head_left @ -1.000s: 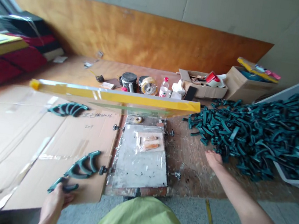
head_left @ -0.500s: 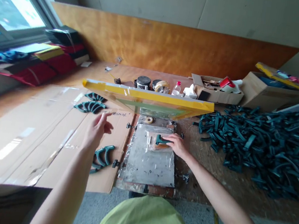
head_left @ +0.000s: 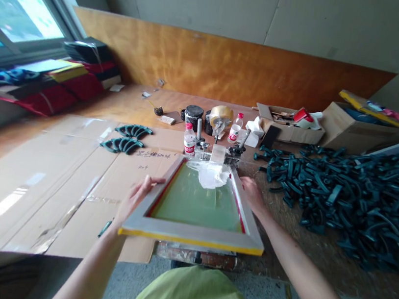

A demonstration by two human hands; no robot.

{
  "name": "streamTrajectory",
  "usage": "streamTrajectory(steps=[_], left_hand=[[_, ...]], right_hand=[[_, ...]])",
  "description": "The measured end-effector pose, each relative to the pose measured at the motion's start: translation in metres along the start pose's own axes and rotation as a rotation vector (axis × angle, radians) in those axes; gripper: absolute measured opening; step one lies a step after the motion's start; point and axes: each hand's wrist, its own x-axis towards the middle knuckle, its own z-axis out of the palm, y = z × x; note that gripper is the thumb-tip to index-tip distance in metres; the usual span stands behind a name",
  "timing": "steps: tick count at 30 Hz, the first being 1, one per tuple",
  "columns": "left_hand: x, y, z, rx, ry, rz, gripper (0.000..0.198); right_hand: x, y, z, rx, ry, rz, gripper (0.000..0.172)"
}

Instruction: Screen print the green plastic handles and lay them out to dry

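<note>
A screen frame (head_left: 195, 233) with green mesh (head_left: 195, 203) is lowered over the base plate, which it hides. White paste (head_left: 213, 175) lies on the mesh at the far end, beside a pale block at the hinge clamp (head_left: 235, 155). My left hand (head_left: 139, 193) is at the frame's left side, its fingers closed on the edge. At the right side my right hand (head_left: 251, 190) grips the frame's edge, its fingertips partly hidden. Curved dark green parts (head_left: 122, 145) lie in two rows on the cardboard (head_left: 67, 190) to the left.
A large heap of dark green parts (head_left: 344, 199) covers the right of the table. Behind the frame stand two bottles (head_left: 190, 140), a black jar (head_left: 193, 114) and a tape roll (head_left: 221, 113). Cardboard boxes (head_left: 354, 129) stand at the back right.
The frame has swung down from its raised position. My right hand has let go of the green part on the plate. Both hands are now at the frame's sides.
</note>
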Motion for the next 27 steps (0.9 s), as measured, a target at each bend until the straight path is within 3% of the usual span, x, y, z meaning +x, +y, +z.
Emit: streamTrajectory(steps=[2,5,7,10,14,18,21,24,27], left_hand=[[-0.011,-0.031,-0.003,0.033,-0.045,-0.143,0.066],[-0.014,-0.078,0.0,0.01,-0.047,-0.22,0.086],[-0.009,-0.104,0.003,0.023,-0.042,-0.219,0.089],[-0.003,-0.124,0.005,0.024,-0.065,-0.224,0.088],[-0.002,-0.127,0.003,-0.034,-0.103,-0.252,0.082],[-0.005,-0.124,0.004,-0.054,-0.088,-0.255,0.078],[-0.006,-0.122,0.006,-0.063,-0.083,-0.256,0.074],[-0.007,-0.121,0.006,-0.085,-0.075,-0.258,0.072],[-0.007,-0.121,0.005,-0.077,-0.055,-0.255,0.072]], right_hand=[[0.024,0.001,-0.015,0.007,0.128,0.065,0.034],[0.065,-0.023,-0.021,-0.009,0.214,-0.038,0.047],[0.086,-0.045,-0.014,-0.09,0.104,-0.092,0.053],[0.096,-0.068,0.002,-0.177,-0.105,-0.05,0.033],[0.065,-0.071,0.014,-0.191,-0.201,-0.113,0.011],[0.026,-0.064,0.002,-0.114,-0.252,-0.374,0.026],[0.024,-0.061,-0.012,-0.098,-0.322,-0.439,0.026],[0.033,-0.064,-0.008,-0.116,-0.239,-0.367,0.017],[0.022,-0.067,0.012,-0.146,-0.08,-0.339,0.022]])
